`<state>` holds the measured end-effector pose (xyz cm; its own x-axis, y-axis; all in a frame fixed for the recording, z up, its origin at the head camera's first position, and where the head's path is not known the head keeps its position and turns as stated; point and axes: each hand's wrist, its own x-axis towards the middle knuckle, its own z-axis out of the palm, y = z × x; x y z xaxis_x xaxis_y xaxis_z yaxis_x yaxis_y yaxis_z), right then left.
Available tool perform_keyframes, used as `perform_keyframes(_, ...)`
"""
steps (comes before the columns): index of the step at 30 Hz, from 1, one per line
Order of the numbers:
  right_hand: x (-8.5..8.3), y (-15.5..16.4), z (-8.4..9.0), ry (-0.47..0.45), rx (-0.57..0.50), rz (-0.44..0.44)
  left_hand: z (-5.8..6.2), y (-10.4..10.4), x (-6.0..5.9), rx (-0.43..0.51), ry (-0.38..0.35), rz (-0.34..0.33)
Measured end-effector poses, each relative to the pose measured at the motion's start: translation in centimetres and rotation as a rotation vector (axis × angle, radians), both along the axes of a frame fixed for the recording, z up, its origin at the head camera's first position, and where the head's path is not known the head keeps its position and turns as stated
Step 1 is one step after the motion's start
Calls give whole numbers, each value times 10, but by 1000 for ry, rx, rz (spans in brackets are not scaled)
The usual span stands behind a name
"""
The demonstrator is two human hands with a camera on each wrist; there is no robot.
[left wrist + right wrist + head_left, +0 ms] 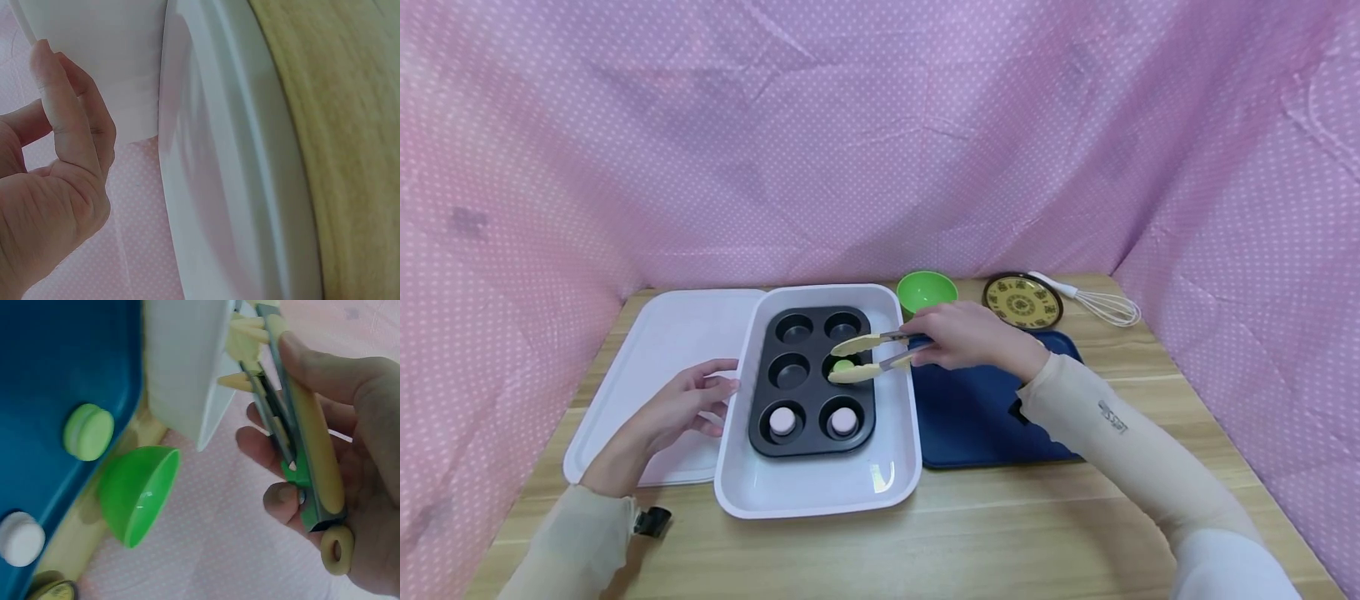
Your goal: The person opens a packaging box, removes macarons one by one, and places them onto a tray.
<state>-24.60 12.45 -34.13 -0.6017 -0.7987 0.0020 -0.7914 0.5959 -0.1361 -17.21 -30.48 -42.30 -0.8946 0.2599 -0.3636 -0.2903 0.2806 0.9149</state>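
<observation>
My right hand (966,333) grips a pair of tongs (859,372) with pale yellow tips and metal arms. The tips are spread over the middle right cup of a dark muffin tin (814,396), where a green macaron (843,365) sits partly hidden by the lower tip. Two pale pink macarons, one on the left (782,420) and one on the right (844,420), occupy the nearest cups. The tin stands inside a white bin (820,510). Beside the bin's left wall is my left hand (688,400), fingers loosely bent, fingertips right at the rim.
Right of the bin lies a blue tray (985,417); the right wrist view shows a green macaron (89,432) and a white macaron (22,539) on it. A green bowl (927,290), patterned plate (1022,300) and whisk (1093,302) stand behind. A white board (647,358) lies left.
</observation>
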Motion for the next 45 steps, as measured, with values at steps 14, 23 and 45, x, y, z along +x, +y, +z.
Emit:
perform_keyframes(14,5,-31,19,24,218,-20,-1,1,-2,-3,-2,-9)
perform_keyframes(23,11,-51,21,42,372,-55,1,2,0,-7,-9,-10)
perform_keyframes(45,7,-51,14,34,340,-8,-1,0,0,9,1,6)
